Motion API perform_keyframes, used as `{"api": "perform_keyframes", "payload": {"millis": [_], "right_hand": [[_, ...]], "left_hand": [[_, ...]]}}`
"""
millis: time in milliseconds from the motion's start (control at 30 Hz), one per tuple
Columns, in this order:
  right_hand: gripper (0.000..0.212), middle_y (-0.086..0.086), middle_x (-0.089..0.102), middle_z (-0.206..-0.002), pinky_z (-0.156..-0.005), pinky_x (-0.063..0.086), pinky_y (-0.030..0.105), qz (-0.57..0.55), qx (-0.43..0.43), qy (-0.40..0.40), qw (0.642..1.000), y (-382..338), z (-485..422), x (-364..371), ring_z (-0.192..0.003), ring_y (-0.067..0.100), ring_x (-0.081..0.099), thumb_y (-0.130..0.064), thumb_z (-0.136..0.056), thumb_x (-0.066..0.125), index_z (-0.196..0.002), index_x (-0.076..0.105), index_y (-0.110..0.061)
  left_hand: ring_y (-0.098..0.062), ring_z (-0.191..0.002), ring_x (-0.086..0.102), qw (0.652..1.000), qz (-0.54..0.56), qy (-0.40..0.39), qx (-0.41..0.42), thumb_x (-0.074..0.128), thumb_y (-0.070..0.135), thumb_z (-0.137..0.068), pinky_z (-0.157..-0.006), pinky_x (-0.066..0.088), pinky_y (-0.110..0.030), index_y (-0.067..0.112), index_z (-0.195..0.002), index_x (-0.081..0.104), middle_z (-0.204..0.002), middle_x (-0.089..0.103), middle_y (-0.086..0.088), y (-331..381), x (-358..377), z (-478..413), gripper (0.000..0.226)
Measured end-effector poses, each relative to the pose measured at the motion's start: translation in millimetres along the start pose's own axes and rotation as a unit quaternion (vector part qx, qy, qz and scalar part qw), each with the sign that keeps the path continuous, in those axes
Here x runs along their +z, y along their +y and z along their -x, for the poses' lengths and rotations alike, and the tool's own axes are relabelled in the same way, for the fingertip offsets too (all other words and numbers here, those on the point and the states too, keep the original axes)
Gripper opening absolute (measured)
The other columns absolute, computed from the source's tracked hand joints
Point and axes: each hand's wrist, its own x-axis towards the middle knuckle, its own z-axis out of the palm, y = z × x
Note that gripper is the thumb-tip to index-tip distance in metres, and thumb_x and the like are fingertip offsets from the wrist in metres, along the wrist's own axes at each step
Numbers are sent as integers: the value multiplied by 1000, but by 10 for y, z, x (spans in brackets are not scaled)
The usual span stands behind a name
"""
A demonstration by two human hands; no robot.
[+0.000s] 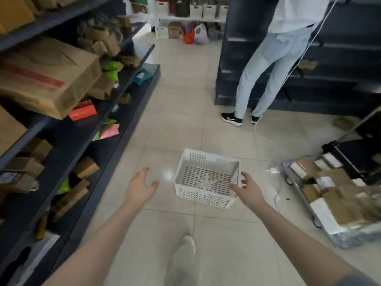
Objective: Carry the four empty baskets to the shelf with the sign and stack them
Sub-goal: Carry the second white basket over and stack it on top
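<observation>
A white perforated plastic basket [206,178] stands empty on the tiled floor in the middle of the aisle. My left hand [140,186] hovers to its left, fingers spread, a short gap from the basket's wall. My right hand [247,187] is open at the basket's right near corner, fingertips close to or just touching the rim. Neither hand holds anything. No other basket and no sign are visible.
A dark shelf [86,124] with cardboard boxes and parcels runs along the left. A person in pale trousers [266,65] stands at a dark shelf ahead on the right. A low trolley of parcels [329,195] sits on the right, with a white cable on the floor.
</observation>
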Motion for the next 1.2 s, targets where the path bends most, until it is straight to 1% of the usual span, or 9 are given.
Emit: {"api": "perform_keyframes", "payload": {"millis": [100,300,467,600,767,900,1000,1100,1200], "right_hand": [[69,13,53,-136,-96,40,36,9,19,8,1000,-16,-548,-101,-123,30,51,-31,-83,66,-142,34,-12],[75,16,51,-137,-97,41,37,29,82,38,995,130,-1567,-379,-127,30,48,-36,-82,66,-144,30,-13],[83,17,45,-142,-100,40,40,64,142,12,988,559,-2465,-420,-129,32,45,-41,-82,64,-147,22,-13],[87,18,41,-145,-102,38,41,76,165,-22,983,951,-3263,-279,-131,34,42,-40,-82,65,-148,17,-12],[91,20,37,-148,-104,36,41,79,204,-46,975,1631,-4145,119,-133,35,40,-38,-81,67,-149,12,-12],[93,23,35,-148,-105,35,42,89,248,-50,963,2292,-4668,578,-134,36,39,-38,-80,68,-149,12,-11],[94,22,36,-148,-104,36,44,102,257,-39,960,2782,-5014,981,-133,38,40,-41,-79,69,-149,12,-13],[96,21,34,-149,-103,37,48,94,244,-18,965,3221,-5418,1392,-132,41,40,-44,-78,69,-149,11,-17],[96,19,38,-148,-102,40,52,80,228,14,970,3603,-5805,1763,-129,42,44,-46,-78,67,-149,8,-22]], "left_hand": [[-36,-121,55,999,-7,-34,4,64,28,-87,-100,46,-40,11,-143,41,-137,53,-20,316,278,-591,62],[-31,-131,49,995,-54,-84,-7,61,30,-89,-105,43,-39,15,-148,33,-145,47,-17,813,818,-1566,68],[-33,-127,52,989,-90,-117,-27,59,29,-90,-103,44,-39,16,-149,30,-144,48,-17,1092,1420,-2242,68],[-35,-128,50,987,-102,-114,-51,59,30,-90,-104,43,-41,16,-150,28,-144,47,-19,1094,1991,-2789,69],[-37,-127,49,983,-113,-108,-97,57,21,-92,-102,42,-41,13,-149,29,-140,49,-23,730,2815,-3385,65],[-39,-124,51,972,-140,-132,-135,57,22,-92,-100,42,-43,14,-151,26,-138,49,-23,159,3509,-3690,67],[-42,-124,49,966,-170,-134,-144,58,21,-91,-99,42,-45,12,-151,24,-137,48,-25,-297,3924,-4070,70],[-44,-127,44,967,-202,-95,-124,60,19,-89,-102,39,-48,10,-152,21,-142,43,-27,-745,4242,-4555,75],[-44,-133,37,970,-203,-52,-122,60,23,-90,-108,34,-51,10,-153,14,-148,35,-26,-1124,4525,-5079,80]]}}
